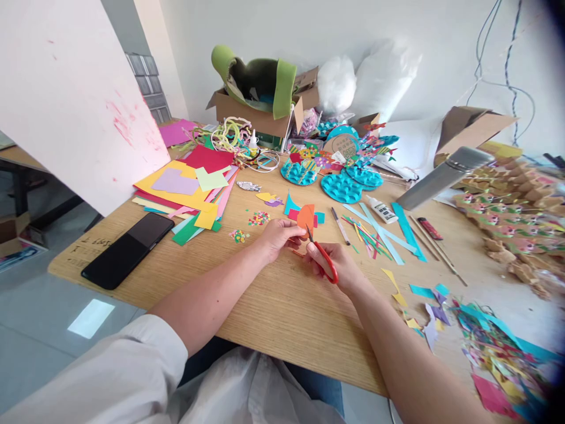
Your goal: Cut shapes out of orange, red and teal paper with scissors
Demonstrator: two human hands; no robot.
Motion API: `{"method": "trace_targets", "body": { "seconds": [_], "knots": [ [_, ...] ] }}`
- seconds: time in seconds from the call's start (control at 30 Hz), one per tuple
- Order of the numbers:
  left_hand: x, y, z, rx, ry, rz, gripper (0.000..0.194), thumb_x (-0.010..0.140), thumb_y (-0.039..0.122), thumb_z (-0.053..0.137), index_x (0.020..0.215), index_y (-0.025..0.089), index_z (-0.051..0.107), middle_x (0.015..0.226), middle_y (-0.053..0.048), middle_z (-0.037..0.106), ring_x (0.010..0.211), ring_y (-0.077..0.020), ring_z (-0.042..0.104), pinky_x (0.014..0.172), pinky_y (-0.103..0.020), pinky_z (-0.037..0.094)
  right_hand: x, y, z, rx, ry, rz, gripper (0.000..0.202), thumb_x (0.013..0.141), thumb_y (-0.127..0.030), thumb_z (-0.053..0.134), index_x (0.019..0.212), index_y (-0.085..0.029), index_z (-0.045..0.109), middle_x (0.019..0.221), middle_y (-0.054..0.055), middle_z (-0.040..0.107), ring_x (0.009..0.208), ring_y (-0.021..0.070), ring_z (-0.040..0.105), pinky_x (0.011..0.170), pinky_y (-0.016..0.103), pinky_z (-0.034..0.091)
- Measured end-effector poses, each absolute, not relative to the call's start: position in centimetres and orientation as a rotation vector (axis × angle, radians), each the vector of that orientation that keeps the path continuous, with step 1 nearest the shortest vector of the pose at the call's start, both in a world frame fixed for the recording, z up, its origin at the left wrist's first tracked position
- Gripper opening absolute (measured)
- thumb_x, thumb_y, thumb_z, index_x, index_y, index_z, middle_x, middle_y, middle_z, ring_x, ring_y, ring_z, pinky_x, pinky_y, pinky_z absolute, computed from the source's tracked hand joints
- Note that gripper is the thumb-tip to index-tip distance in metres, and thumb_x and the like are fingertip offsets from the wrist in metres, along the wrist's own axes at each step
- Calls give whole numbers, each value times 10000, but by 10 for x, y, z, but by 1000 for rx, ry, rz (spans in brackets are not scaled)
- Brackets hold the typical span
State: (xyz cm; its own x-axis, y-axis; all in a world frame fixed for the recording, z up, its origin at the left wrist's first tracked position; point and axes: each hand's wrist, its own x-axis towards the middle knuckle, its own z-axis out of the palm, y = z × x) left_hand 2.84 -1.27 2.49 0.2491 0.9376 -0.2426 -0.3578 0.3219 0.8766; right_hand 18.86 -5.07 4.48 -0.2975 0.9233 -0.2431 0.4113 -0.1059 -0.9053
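An orange piece of paper [307,217] is pinched between the thumb and fingers of my left hand [282,238]. My right hand [338,266] is closed round the red-handled scissors [327,262]. The scissors' blades meet the lower edge of the orange paper; whether they are parted is too small to tell. Just beyond the paper lie blue and pink paper pieces [292,206]. Yellow and purple cut shapes [268,199] and small heaps of paper dots [259,218] rest to the left of these. A pen [341,226] is on the table to the right.
On the left are coloured paper sheets [176,181] and a black phone [128,250]. Thin paper strips [368,238], a glue bottle [382,209] and a grey flask [441,178] stand or lie to the right. Paper scraps [498,359] heap at front right; blue egg-tray crafts [342,187] sit behind.
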Motion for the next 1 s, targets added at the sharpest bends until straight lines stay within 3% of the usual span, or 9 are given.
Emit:
{"method": "trace_targets", "body": {
  "seconds": [1.0],
  "knots": [
    [28, -14, 24, 794, 829, 1018, 84, 632, 183, 704, 636, 116, 653, 597, -22, 627, 499, -87, 541, 510, -221, 433, 190, -52, 45, -1395, -1620, 1483, 671, 726, -816, 564, 652, -151, 613, 475, -4, 522, 400, 97, 462, 418, 236, 313]
  ]
}}
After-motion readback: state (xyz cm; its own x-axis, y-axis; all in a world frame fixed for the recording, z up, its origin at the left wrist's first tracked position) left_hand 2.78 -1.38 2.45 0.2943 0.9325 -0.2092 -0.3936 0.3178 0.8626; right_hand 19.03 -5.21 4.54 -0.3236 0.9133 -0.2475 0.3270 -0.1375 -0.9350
